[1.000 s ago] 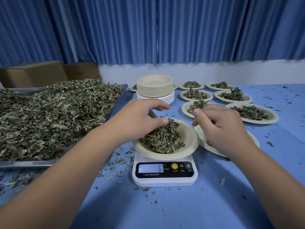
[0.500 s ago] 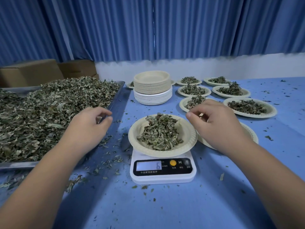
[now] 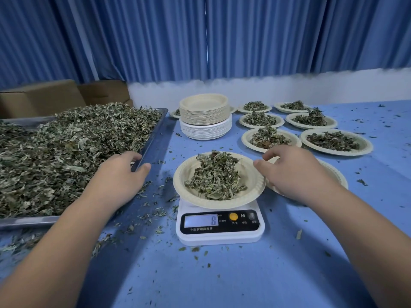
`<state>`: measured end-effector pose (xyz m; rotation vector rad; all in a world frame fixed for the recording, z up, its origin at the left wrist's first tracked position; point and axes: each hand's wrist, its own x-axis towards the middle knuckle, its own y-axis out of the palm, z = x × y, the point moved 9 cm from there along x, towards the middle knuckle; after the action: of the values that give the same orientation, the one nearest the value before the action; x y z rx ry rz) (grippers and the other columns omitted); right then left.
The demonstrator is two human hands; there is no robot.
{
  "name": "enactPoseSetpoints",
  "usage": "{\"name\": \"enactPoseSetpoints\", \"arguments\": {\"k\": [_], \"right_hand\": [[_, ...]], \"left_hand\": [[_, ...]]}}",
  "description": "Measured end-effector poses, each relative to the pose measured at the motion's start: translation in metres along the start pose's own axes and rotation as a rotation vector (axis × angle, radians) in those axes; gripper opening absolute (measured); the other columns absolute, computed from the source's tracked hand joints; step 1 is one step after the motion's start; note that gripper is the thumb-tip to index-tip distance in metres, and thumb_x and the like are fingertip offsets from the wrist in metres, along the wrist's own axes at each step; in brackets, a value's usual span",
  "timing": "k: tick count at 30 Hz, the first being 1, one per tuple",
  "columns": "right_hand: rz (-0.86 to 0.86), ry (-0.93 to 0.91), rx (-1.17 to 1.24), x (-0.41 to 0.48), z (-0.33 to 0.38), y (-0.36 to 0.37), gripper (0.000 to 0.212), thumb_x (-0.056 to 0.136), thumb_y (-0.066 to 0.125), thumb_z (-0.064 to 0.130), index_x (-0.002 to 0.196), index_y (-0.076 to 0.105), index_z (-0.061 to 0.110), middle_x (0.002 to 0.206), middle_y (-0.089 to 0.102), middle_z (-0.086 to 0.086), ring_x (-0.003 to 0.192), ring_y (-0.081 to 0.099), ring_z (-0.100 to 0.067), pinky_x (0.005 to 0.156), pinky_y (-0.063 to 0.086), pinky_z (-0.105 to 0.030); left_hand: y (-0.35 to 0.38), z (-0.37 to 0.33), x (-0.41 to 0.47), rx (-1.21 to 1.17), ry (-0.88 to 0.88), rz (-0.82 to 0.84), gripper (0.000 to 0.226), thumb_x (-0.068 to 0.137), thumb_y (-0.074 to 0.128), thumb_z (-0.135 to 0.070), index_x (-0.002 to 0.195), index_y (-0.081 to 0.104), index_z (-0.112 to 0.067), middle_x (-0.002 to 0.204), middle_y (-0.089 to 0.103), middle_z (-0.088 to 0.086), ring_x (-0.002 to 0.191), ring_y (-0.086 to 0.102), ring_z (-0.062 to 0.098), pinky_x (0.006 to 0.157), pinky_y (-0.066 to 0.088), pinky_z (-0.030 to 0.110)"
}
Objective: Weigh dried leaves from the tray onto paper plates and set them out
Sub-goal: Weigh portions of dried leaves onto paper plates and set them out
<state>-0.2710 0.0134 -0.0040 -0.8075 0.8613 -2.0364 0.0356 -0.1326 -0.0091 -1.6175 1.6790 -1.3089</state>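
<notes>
Head view: left hand [image 3: 120, 174] back at the tray [image 3: 153, 141] edge, loosely curled, empty; plate [image 3: 250, 195] of leaves [image 3: 214, 174] sits between it and the relaxed right hand [image 3: 289, 172] (scale [image 3: 222, 237] now 8, was 6), so more leaves seem needed.

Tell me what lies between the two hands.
In the head view, a paper plate heaped with leaves sits on the scale, between the left hand and the right hand.

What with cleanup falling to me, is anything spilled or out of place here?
Yes: dried leaf crumbs lie scattered on the blue tablecloth between the heaped metal tray and the white digital scale.
</notes>
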Motion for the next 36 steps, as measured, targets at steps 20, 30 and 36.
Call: {"name": "enactPoseSetpoints", "arguments": {"k": [20,30,36], "right_hand": [[-0.032,-0.007,0.063,0.004,-0.004,-0.005,0.023,0.087,0.057,0.045,0.099,0.064,0.026,0.065,0.066,0.003,0.058,0.061,-0.01,0.05,0.037,-0.023],[0.068,0.028,0.076,-0.002,-0.001,0.005,0.027,0.088,0.057,0.047,0.098,0.062,0.022,0.078,0.068,-0.001,0.065,0.059,-0.016,0.053,0.038,-0.023],[0.171,0.089,0.118,-0.008,0.0,0.015,0.027,0.089,0.057,0.045,0.09,0.064,0.018,0.045,0.059,0.003,0.028,0.046,-0.004,0.033,0.028,-0.013]], "left_hand": [[0.004,-0.163,-0.035,0.159,0.598,0.209,0.042,0.086,0.046,-0.064,0.125,0.051,-0.047,0.123,0.048,-0.019,0.095,0.048,0.003,0.093,0.046,0.039],[-0.022,-0.089,-0.021,-0.382,0.257,-0.178,0.03,0.097,0.045,-0.041,0.098,0.068,-0.022,0.085,0.065,-0.009,0.076,0.058,0.005,0.063,0.04,0.022],[0.014,-0.055,-0.017,-0.394,0.011,0.039,0.041,0.096,0.034,-0.056,0.09,0.06,-0.025,0.088,0.066,0.002,0.072,0.064,0.021,0.069,0.049,0.037]]}}
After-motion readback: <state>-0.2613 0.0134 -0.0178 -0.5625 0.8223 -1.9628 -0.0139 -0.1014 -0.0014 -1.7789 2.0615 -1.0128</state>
